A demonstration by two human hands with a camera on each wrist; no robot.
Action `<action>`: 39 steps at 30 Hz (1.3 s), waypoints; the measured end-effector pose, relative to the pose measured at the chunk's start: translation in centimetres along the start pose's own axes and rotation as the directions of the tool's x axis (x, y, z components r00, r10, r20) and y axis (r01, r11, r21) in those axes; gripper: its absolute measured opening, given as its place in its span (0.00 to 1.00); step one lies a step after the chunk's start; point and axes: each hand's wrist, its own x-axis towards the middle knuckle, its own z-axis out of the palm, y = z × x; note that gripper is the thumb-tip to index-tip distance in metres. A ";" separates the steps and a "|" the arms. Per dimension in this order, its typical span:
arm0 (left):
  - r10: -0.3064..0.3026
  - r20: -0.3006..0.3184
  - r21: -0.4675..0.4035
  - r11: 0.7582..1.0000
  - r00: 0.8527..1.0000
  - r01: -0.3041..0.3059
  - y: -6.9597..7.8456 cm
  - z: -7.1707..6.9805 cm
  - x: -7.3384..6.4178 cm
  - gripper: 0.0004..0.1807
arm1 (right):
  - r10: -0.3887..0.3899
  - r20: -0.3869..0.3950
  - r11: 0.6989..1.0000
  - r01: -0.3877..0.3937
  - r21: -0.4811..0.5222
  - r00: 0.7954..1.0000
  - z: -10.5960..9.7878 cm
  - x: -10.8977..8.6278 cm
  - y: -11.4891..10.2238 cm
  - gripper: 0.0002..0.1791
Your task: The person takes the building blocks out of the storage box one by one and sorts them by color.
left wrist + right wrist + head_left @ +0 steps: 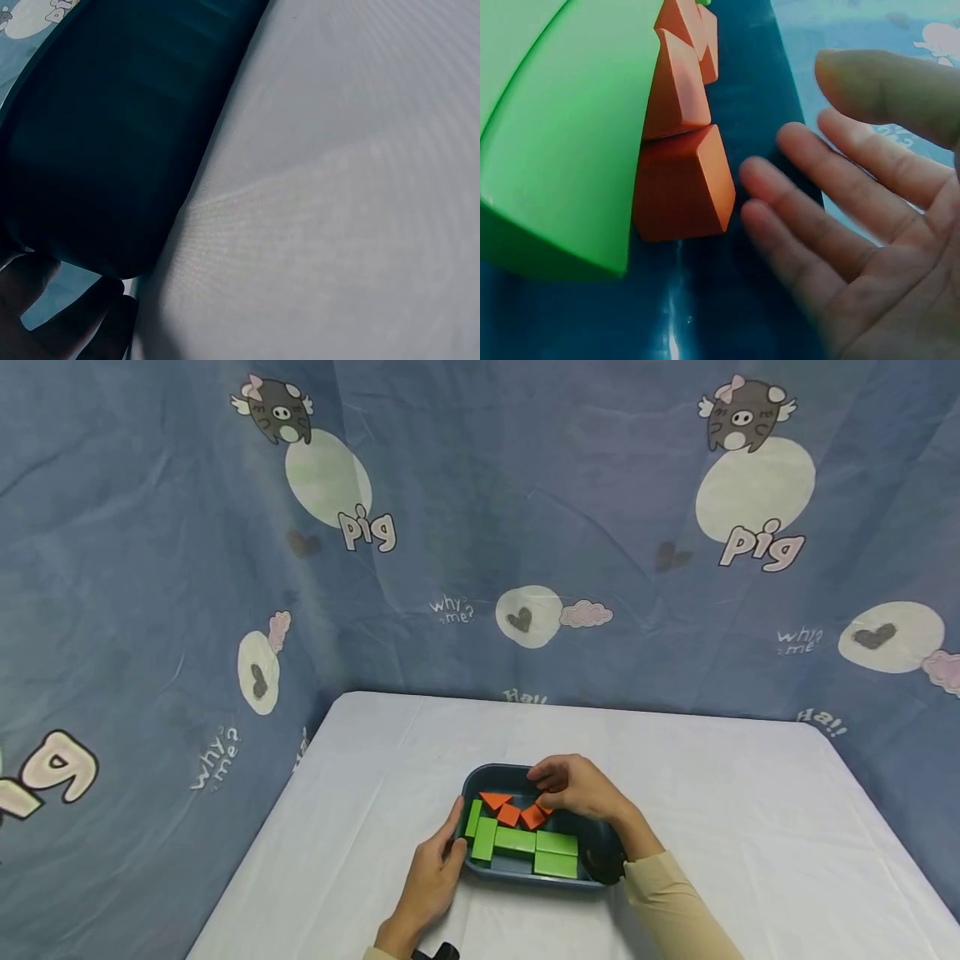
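A dark blue tray (pixel 536 882) holds several green blocks (pixel 515 840) and several orange blocks (pixel 508 815). My left hand (pixel 429 878) is against the tray's left end, fingers stretched along it. In the left wrist view, fingertips (pixel 109 289) touch the bottom of the dark tray wall (pixel 112 150). Over the tray's far side is my right hand (pixel 585 789), by the rightmost orange pieces. The right wrist view shows its fingers (pixel 795 195) extended and apart, just beside an orange block (pixel 679 187), with nothing between thumb and fingers.
Beneath the tray spreads a white tablecloth (pixel 360 793). A blue patterned curtain (pixel 450 527) hangs behind the table and along its left. Inside the tray's right end is a dark round shape (pixel 602 864), close to my right sleeve (pixel 667 893).
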 end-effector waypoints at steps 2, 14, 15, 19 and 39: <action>0.000 0.006 -0.010 1.000 1.000 0.000 0.2 0.0 0.0 0.31 | 0.010 0.014 1.000 -0.010 -0.004 1.000 0.1 -0.1 0.1 0.22; -0.010 0.016 0.012 1.000 1.000 0.010 0.4 0.1 0.0 0.31 | 0.043 0.123 0.990 -0.025 -0.140 0.992 0.1 -0.3 1.1 0.29; -0.011 0.017 0.012 1.000 1.000 0.011 0.5 0.1 0.0 0.31 | 0.042 0.131 0.987 -0.021 -0.159 0.991 0.1 -0.3 1.2 0.29; -0.020 0.021 0.012 1.000 1.000 0.020 0.6 0.1 0.0 0.31 | 0.035 0.146 0.981 -0.006 -0.196 0.989 0.1 -0.4 1.6 0.30; -0.013 0.020 -0.001 1.000 1.000 0.013 0.5 0.1 0.1 0.31 | 0.095 0.084 0.931 -0.058 -0.361 0.992 0.9 0.0 0.9 0.13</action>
